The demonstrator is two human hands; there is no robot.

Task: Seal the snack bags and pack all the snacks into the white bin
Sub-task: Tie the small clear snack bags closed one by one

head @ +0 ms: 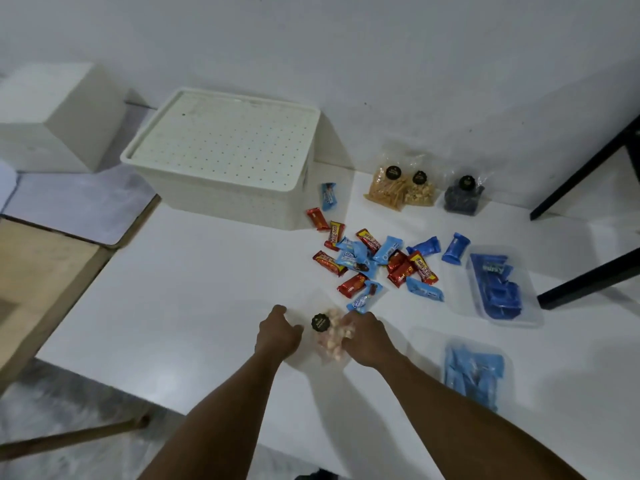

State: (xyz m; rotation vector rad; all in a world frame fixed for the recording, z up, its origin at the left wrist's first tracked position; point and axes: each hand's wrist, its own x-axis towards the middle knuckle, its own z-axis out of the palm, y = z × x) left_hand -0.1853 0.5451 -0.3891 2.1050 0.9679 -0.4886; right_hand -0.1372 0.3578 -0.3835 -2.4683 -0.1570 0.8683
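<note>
1. The clear bag of pale snacks (331, 342) lies on the white table (180, 299) at 6 o'clock, near the front edge. Its black round label faces up.
2. The left hand (277, 332) has its fingers curled in at the bag's 9 o'clock edge and looks to be pinching the film.
3. The right hand (367, 337) is curled over the bag's 3 o'clock side and grips it. Its fingertips are hidden under the knuckles.
4. Judged step: sealing this bag. The film is clear and blurred, so I cannot tell whether the mouth is closed.
5. The white bin (225, 192) sits at 11 o'clock from the hands, well apart. Its lid (225, 140) is on, so its contents are not visible.
6. Still out on the table:
   - Three clear bags (419, 188) stand at 1 o'clock, by the wall.
   - A loose pile of red and blue wrapped snacks (374, 265) lies at 12 to 1 o'clock, just beyond the hands.
   - Two clear trays of blue packets sit to the right, the far tray (530, 317) at 2 o'clock and the near tray (474, 372) at 4 o'clock.
7. Packing looks not yet begun, so the task is probably at an early stage.
8. The next move calls for running the pinch along the bag's mouth end to end, with the other hand steadying the bag.
9. After that the lid must come off before anything goes in, which needs at least one hand free.
</note>
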